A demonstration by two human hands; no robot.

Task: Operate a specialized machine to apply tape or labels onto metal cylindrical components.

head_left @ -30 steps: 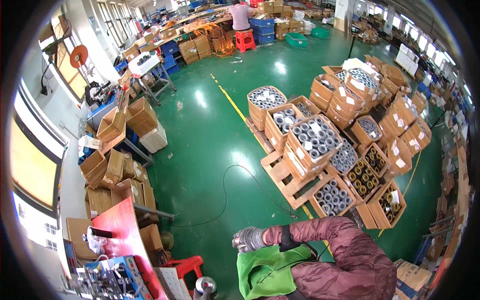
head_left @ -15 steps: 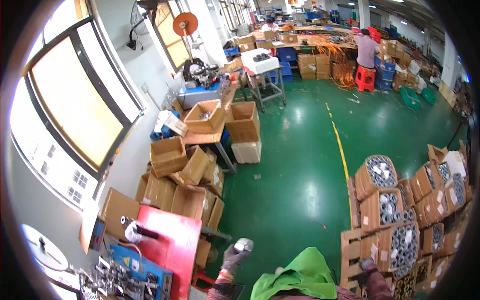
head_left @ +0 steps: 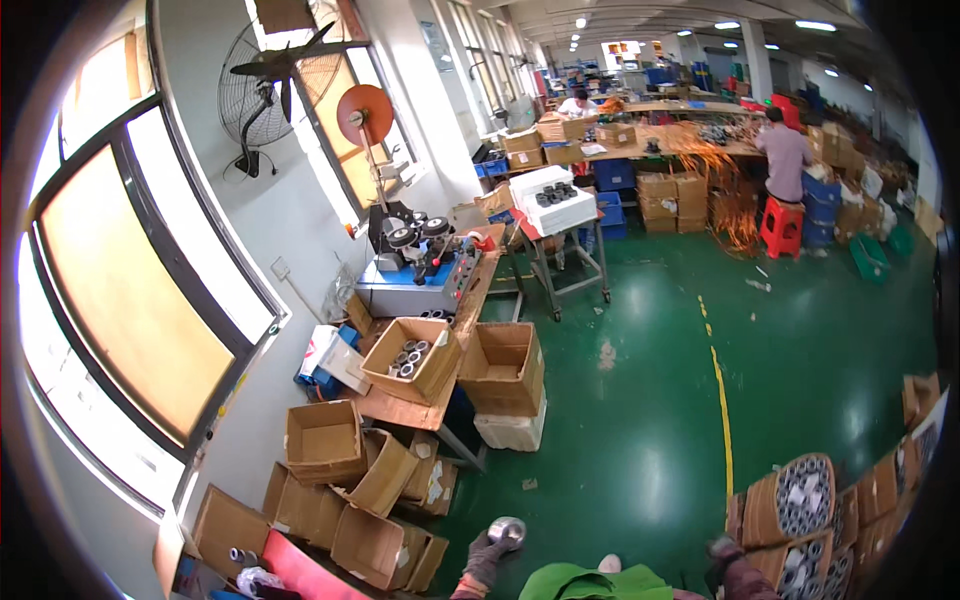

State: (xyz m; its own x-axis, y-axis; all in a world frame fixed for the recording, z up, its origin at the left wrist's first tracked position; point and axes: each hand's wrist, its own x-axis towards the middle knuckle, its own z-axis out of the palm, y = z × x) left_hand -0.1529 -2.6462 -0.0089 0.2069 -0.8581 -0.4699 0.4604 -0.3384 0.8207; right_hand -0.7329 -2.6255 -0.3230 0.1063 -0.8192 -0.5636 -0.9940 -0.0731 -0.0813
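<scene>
My left hand (head_left: 486, 556), in a grey glove, is closed on a shiny silver round piece (head_left: 507, 532), like a roll or thick ring. It is held out over the green floor, low in the picture. My right hand (head_left: 724, 548), in a dark glove, hangs at the right beside a carton of grey rings (head_left: 803, 497). Its fingers are too small and blurred to make out. A green cloth or apron (head_left: 600, 582) covers my front between the two arms.
Empty cartons (head_left: 325, 441) pile up at the left by a red tabletop (head_left: 305, 572). Beyond them, a wooden bench (head_left: 405, 408) bears a carton of rings (head_left: 410, 362) and a blue-grey machine (head_left: 415, 285). A wheeled stand (head_left: 570, 277) stands farther off. A person (head_left: 785, 160) sits on a red stool (head_left: 781, 228).
My view has tilted up, so the bench, fan and far room show more and the red table has slid down. My left hand still grips the silver piece; my right hand sits lower in view.
</scene>
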